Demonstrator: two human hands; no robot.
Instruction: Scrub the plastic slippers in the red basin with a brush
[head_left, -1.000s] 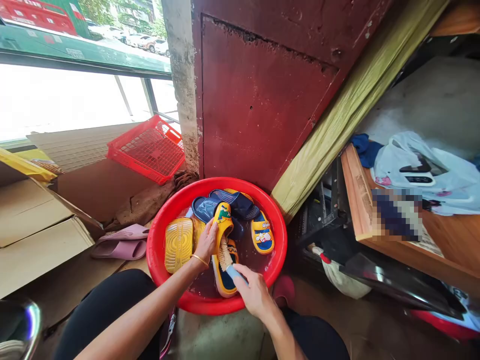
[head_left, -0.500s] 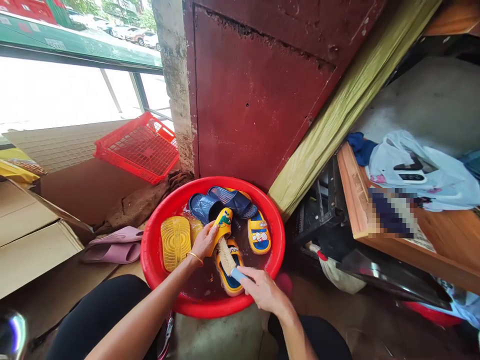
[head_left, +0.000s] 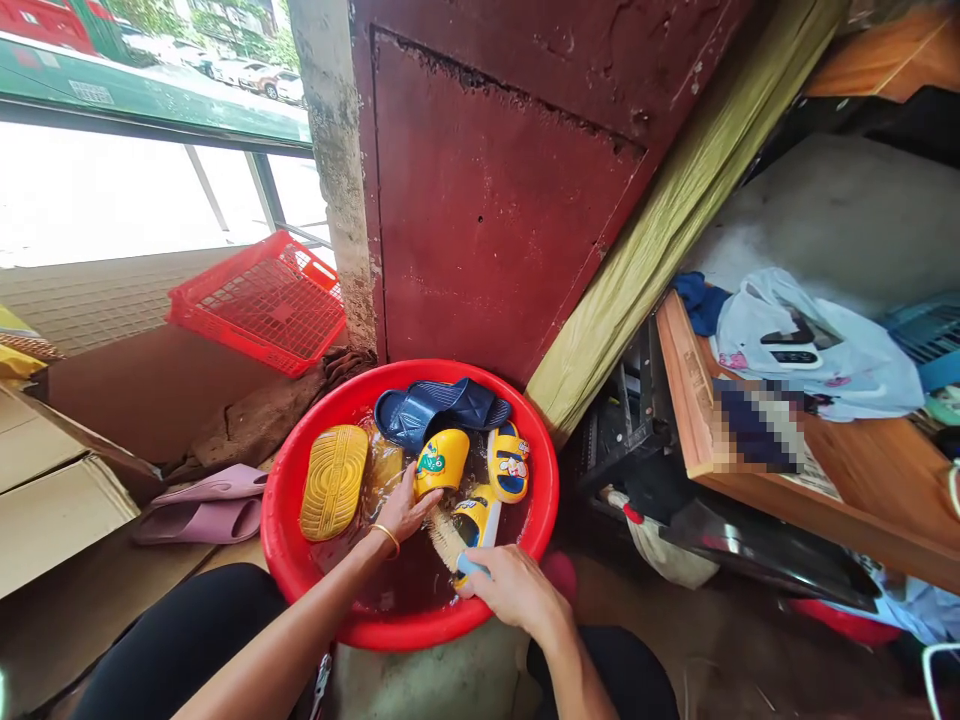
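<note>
A red basin (head_left: 276, 545) holds water and several slippers. My left hand (head_left: 405, 508) grips a yellow slipper with a green figure (head_left: 442, 462) near the basin's middle. In my right hand (head_left: 504, 585) is a brush (head_left: 447, 540) with a blue handle, its pale bristles just below that slipper. Partly behind the brush lies another yellow and blue slipper (head_left: 480, 512). Two dark blue slippers (head_left: 412, 415) rest at the back, a yellow sole (head_left: 334, 482) faces up at the left, and a yellow and blue slipper (head_left: 509, 463) leans at the right.
Pink slippers (head_left: 206, 520) lie left of the basin, beside cardboard (head_left: 64, 515). A red crate (head_left: 266, 300) stands behind them. A maroon door (head_left: 480, 260) rises behind the basin. At the right, a wooden surface (head_left: 870, 450) bears a plastic bag (head_left: 832, 350).
The held slipper has turned, showing its yellow strap and green figure more fully. The brush has moved slightly left and down. The slipper beneath has shifted and tilted. The whole view has shifted a little.
</note>
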